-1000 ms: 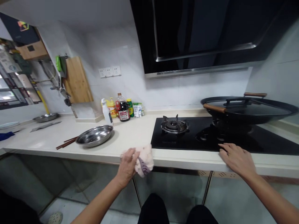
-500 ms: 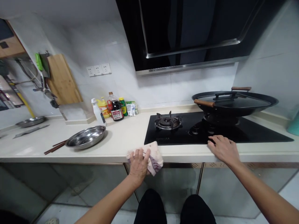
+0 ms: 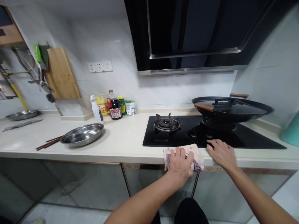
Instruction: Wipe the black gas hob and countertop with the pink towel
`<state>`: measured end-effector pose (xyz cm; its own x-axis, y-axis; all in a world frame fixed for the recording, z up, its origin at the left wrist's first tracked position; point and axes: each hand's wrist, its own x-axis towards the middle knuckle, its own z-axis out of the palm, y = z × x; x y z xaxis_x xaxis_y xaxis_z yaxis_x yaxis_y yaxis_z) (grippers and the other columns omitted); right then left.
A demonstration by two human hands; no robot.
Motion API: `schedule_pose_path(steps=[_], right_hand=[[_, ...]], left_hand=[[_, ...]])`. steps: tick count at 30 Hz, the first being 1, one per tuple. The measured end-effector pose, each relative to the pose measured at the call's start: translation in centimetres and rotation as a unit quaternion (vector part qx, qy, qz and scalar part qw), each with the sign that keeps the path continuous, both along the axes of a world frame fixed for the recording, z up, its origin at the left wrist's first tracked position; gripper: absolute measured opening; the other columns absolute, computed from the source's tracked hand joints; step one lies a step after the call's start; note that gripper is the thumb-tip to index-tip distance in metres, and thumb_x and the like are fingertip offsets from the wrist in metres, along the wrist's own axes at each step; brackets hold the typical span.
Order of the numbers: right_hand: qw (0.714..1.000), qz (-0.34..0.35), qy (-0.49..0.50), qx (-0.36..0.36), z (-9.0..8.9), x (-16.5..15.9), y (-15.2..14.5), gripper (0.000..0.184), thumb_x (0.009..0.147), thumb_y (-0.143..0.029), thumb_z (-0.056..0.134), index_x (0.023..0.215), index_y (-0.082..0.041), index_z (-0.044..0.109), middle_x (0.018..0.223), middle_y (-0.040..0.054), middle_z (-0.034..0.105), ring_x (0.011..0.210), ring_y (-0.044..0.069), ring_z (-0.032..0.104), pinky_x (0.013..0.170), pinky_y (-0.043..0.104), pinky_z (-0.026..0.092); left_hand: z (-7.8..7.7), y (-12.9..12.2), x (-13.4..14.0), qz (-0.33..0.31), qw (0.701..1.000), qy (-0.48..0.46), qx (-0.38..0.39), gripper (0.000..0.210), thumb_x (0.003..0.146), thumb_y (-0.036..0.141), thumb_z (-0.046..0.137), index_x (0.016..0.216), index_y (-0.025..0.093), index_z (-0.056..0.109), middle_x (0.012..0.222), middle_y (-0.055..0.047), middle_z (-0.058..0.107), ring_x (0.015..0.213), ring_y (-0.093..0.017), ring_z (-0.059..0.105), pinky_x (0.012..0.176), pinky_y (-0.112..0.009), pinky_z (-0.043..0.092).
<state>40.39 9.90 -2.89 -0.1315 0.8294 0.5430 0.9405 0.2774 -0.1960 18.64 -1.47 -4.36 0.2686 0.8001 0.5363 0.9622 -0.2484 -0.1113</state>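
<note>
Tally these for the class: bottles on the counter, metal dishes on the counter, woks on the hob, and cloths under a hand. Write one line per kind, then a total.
Bottles: 4
Metal dishes: 2
Wok: 1
Cloth: 1
Total: 8

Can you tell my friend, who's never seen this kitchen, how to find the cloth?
Find the big black stove set in the pale counter. At its front edge, look under the left hand, where the cloth hangs over the counter's edge. Unlike the shiny black stove beside it, it's crumpled and pale pink, with purple patterning.
</note>
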Motion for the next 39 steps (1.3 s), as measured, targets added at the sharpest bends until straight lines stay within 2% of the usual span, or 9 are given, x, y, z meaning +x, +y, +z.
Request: schedule_pose_path(steps=[5, 11, 16, 19, 21, 24, 28, 34, 39], right_hand=[[1.0, 0.008, -0.003, 0.007, -0.4, 0.5, 0.3, 0.046, 0.098, -0.039, 0.035, 0.125, -0.027, 0.07, 0.131, 0.0065, 0.064, 0.118, 0.027, 0.059, 0.106, 0.048, 0.041], [1.0, 0.01, -0.023, -0.004, -0.5, 0.7, 0.5, 0.049, 0.098, -0.037, 0.032, 0.128, -0.026, 0.07, 0.136, 0.0056, 0.063, 0.121, 0.024, 0.059, 0.108, 0.045, 0.04], [1.0, 0.006, -0.021, 0.005, -0.4, 0.3, 0.3, 0.048, 0.098, -0.034, 0.034, 0.128, -0.025, 0.07, 0.136, 0.0058, 0.063, 0.124, 0.024, 0.057, 0.112, 0.045, 0.037], [1.0, 0.005, -0.017, -0.002, -0.2, -0.1, 0.3, 0.047, 0.098, -0.035, 0.035, 0.127, -0.025, 0.07, 0.135, 0.0074, 0.064, 0.123, 0.026, 0.057, 0.112, 0.048, 0.035], [1.0, 0.003, -0.015, -0.002, -0.1, -0.3, 0.2, 0.046, 0.098, -0.036, 0.036, 0.127, -0.024, 0.07, 0.134, 0.0082, 0.064, 0.12, 0.026, 0.058, 0.111, 0.05, 0.035], [1.0, 0.006, -0.014, 0.009, -0.2, -0.3, 0.2, 0.047, 0.098, -0.035, 0.035, 0.128, -0.022, 0.069, 0.135, 0.0088, 0.063, 0.121, 0.026, 0.057, 0.112, 0.051, 0.033], [0.999, 0.015, -0.013, 0.027, -0.6, -0.2, 0.2, 0.047, 0.099, -0.033, 0.034, 0.127, -0.022, 0.069, 0.134, 0.0095, 0.063, 0.123, 0.026, 0.056, 0.114, 0.05, 0.031], [0.998, 0.026, -0.007, 0.05, -0.7, -0.4, 0.3, 0.043, 0.099, -0.038, 0.037, 0.123, -0.023, 0.069, 0.127, 0.0093, 0.064, 0.118, 0.027, 0.057, 0.111, 0.054, 0.033], [0.997, 0.036, -0.008, 0.07, -0.9, -0.2, 0.4, 0.041, 0.099, -0.036, 0.039, 0.123, -0.021, 0.069, 0.128, 0.0097, 0.063, 0.118, 0.028, 0.057, 0.11, 0.054, 0.034]], left_hand=[[3.0, -0.2, 0.6, -0.057, 0.998, 0.025, -0.018, 0.064, 0.079, 0.05, 0.078, 0.132, 0.021, 0.06, 0.124, -0.017, 0.061, 0.114, -0.036, 0.055, 0.095, -0.051, 0.046], [3.3, -2.2, -5.0, -0.136, 0.991, -0.003, -0.009, 0.05, 0.086, 0.035, 0.068, 0.133, 0.022, 0.059, 0.137, -0.013, 0.062, 0.123, -0.031, 0.056, 0.101, -0.046, 0.048], [3.9, -4.4, -11.8, -0.056, 0.987, -0.146, -0.043, 0.05, 0.079, 0.026, 0.063, 0.129, 0.023, 0.066, 0.138, -0.01, 0.068, 0.127, -0.03, 0.061, 0.112, -0.046, 0.046], [6.7, -4.5, -14.5, 0.035, 0.952, -0.294, -0.078, 0.043, 0.09, 0.029, 0.048, 0.13, 0.024, 0.064, 0.123, -0.005, 0.075, 0.109, -0.023, 0.07, 0.097, -0.037, 0.056], [9.1, -3.2, -15.2, 0.104, 0.942, -0.307, -0.083, 0.049, 0.095, 0.03, 0.04, 0.14, 0.022, 0.056, 0.131, -0.006, 0.072, 0.116, -0.022, 0.068, 0.1, -0.036, 0.054], [11.2, -0.2, -14.9, 0.159, 0.954, -0.236, -0.095, 0.061, 0.096, 0.036, 0.044, 0.155, 0.022, 0.042, 0.16, -0.012, 0.049, 0.148, -0.03, 0.043, 0.121, -0.051, 0.035], [10.5, 2.3, -13.7, 0.146, 0.955, -0.177, -0.185, 0.074, 0.088, 0.06, 0.059, 0.153, 0.026, 0.049, 0.167, -0.016, 0.037, 0.155, -0.043, 0.028, 0.12, -0.071, 0.022], [9.2, 2.4, -10.8, 0.063, 0.968, -0.062, -0.234, 0.065, 0.095, 0.064, 0.047, 0.154, 0.037, 0.046, 0.17, -0.007, 0.033, 0.157, -0.038, 0.025, 0.121, -0.069, 0.022], [9.4, 5.9, -6.5, -0.02, 0.97, -0.023, -0.24, 0.058, 0.102, 0.053, 0.034, 0.156, 0.032, 0.045, 0.169, -0.007, 0.036, 0.154, -0.035, 0.032, 0.12, -0.063, 0.027]])
